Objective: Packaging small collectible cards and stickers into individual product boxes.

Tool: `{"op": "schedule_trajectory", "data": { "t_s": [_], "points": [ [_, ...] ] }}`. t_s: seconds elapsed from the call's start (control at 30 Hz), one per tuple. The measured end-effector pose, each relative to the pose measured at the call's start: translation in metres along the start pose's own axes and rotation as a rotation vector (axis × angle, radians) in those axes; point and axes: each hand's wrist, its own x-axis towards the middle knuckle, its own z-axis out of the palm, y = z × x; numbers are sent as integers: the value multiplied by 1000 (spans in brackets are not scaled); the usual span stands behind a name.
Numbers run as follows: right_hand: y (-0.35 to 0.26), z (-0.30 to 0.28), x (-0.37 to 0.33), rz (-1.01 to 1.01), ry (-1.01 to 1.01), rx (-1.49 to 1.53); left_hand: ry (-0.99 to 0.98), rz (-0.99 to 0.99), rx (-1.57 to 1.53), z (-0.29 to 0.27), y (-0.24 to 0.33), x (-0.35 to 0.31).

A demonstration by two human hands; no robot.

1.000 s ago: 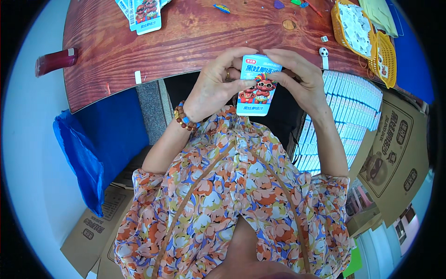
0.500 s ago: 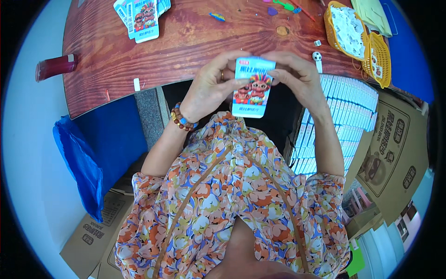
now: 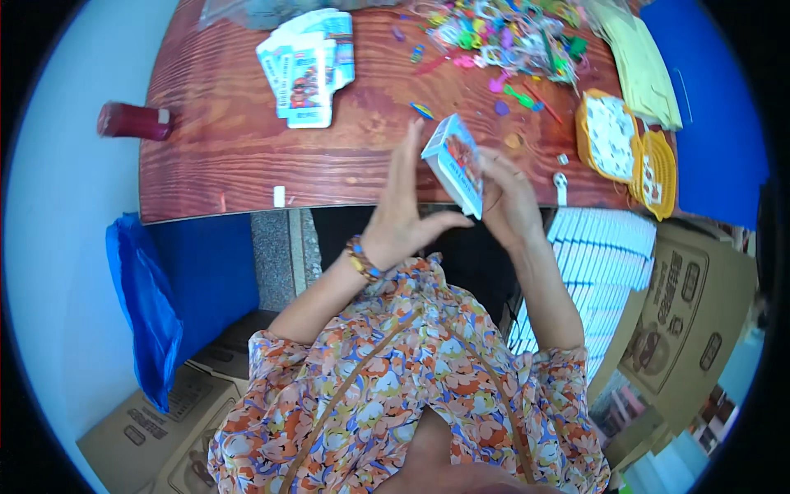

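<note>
A small white-and-blue cardboard box (image 3: 457,165) with a colourful cartoon picture is tilted in my right hand (image 3: 512,198), whose fingers and thumb grip its right side. My left hand (image 3: 401,202) is just left of the box, its fingers stretched out and the thumb spread toward the box's lower end. I see nothing in the left palm. Farther off on the wooden table (image 3: 214,165), a fanned pile of similar boxes (image 3: 309,74) lies to the left.
Loose coloured trinkets (image 3: 502,37) are heaped at the back. Two yellow baskets (image 3: 654,177) with small white packets stand at the right edge, near yellow sheets (image 3: 638,66). Packed rows of boxes (image 3: 576,272) sit below right. A dark red jar (image 3: 136,121) lies at the left edge.
My left hand has let go of the box and spread open. The right hand keeps it, now turned and tilted. The view has shifted, bringing more of the table's far side into sight.
</note>
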Motion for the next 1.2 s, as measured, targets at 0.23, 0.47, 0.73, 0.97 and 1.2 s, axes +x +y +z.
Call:
{"op": "schedule_trajectory", "data": {
  "t_s": [0.23,0.47,0.73,0.97,1.2],
  "points": [
    [16,70,47,279,-271,-258,375,4,-61,-59,7,5],
    [5,135,161,-496,-302,-1324,502,-219,-72,-104,-13,-37],
    [-82,186,224,-1272,-50,-1503,505,-341,18,-122,-13,-46],
    [-137,215,310,-195,-464,-2069,324,-171,256,-130,-7,-16],
    [-119,207,351,-107,-668,-2169,307,-349,-34,-135,-15,-16]
  ]
}}
